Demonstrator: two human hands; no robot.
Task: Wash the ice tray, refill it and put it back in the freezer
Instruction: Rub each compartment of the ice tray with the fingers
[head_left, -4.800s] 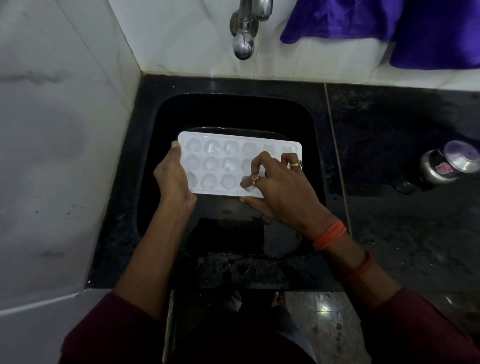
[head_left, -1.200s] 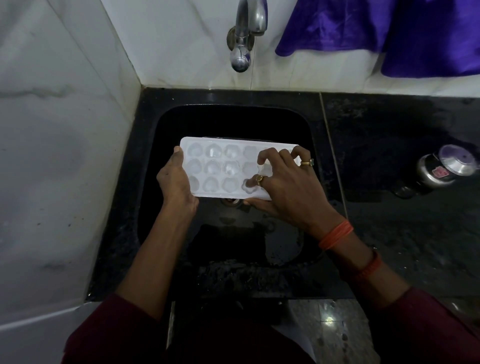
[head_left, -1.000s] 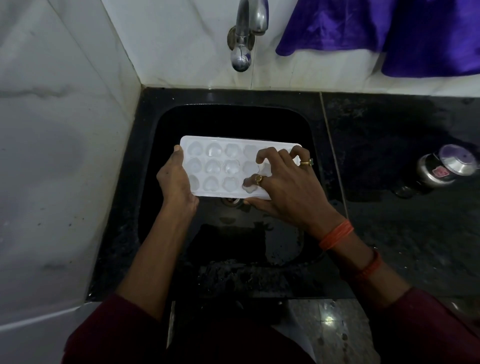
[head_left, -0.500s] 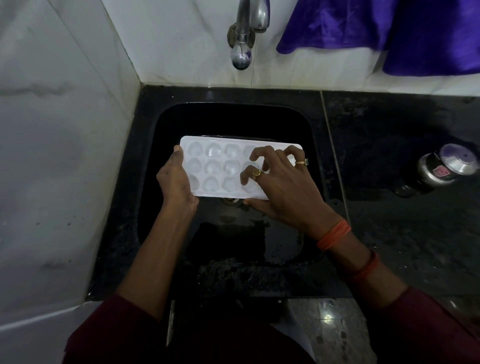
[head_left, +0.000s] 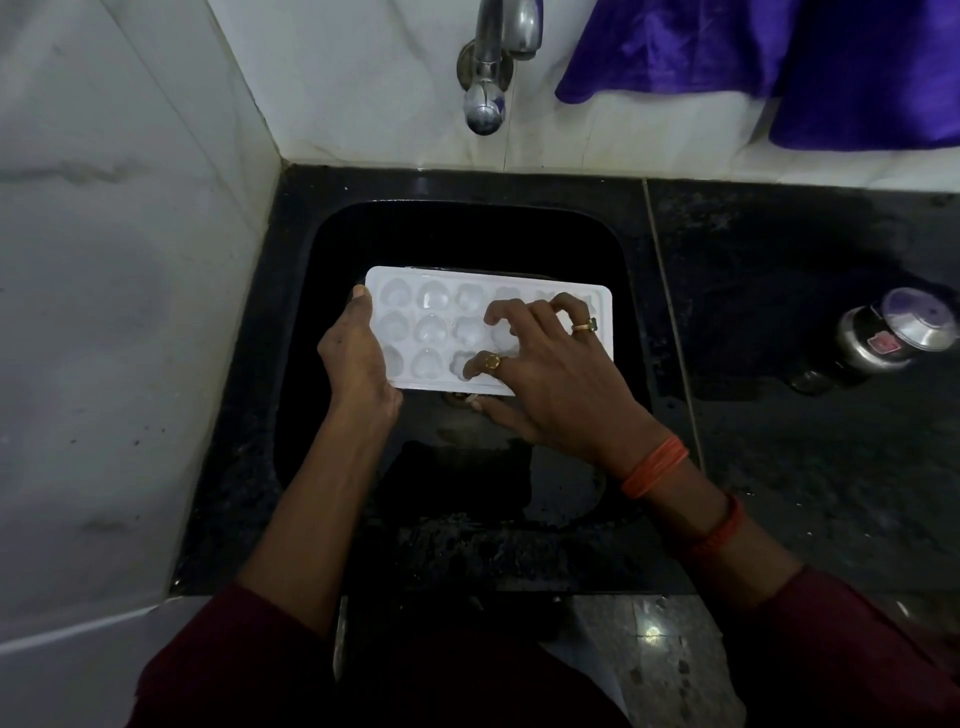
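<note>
A white ice tray (head_left: 431, 312) with rounded and heart-shaped cups is held level over the black sink (head_left: 291, 322). My left hand (head_left: 353, 358) grips its left short edge, thumb on the rim. My right hand (head_left: 550, 374) lies over the tray's right half, thumb under the near edge, with curled fingertips pressed into the middle cups. The right cups are hidden under that hand. The cups look wet. No water runs from the steel tap (head_left: 485, 67) above.
White marble walls close in on the left and behind. Black counter (head_left: 810, 467) spreads to the right, with a steel lidded container (head_left: 878, 343) on it. Purple cloth (head_left: 779, 57) hangs at top right. A drain (head_left: 460, 397) shows below the tray.
My right fingers have shifted from cup to cup across the tray's middle, rubbing inside them. The left hand and tray stay nearly still over the sink.
</note>
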